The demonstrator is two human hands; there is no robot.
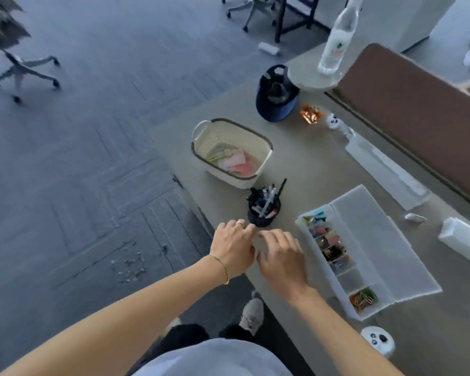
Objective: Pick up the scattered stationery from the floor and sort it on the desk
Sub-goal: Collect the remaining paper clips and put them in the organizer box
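Small clear clips [129, 264] strewn on carpet [65, 158]

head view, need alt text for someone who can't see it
Two bare hands, left and right, hover close together over a desk edge beside a black pen cup. Nearby sit a white basket and an open divided organiser; small clips lie on the floor.

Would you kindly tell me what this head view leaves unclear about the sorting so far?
- Left hand: whatever its fingers hold, hidden by the hand's back.
- Small items on the carpet: too tiny and blurred to identify.
- Organizer box contents: too small to name.
- Pen cup: motion-blurred.
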